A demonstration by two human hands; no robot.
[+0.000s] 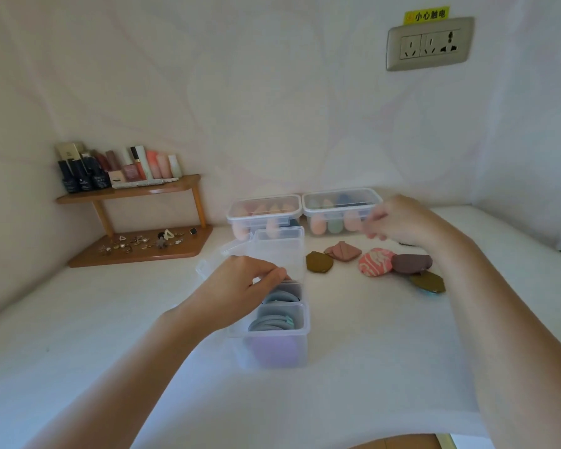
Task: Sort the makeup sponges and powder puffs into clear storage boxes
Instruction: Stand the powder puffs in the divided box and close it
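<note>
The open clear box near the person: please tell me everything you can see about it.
The open clear box looks like translucent plastic and stands upright on the white table, nearest the person. Its lid is tipped up at the far side. Inside, bluish round puffs stand on edge in divided sections; a lilac one shows through the front wall. The left hand rests on its rim, fingers reaching inside.

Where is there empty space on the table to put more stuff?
Bare table lies right of the open box, below the loose puffs, and left of that box below the wooden shelf. It's crowded by the two closed boxes.
</note>
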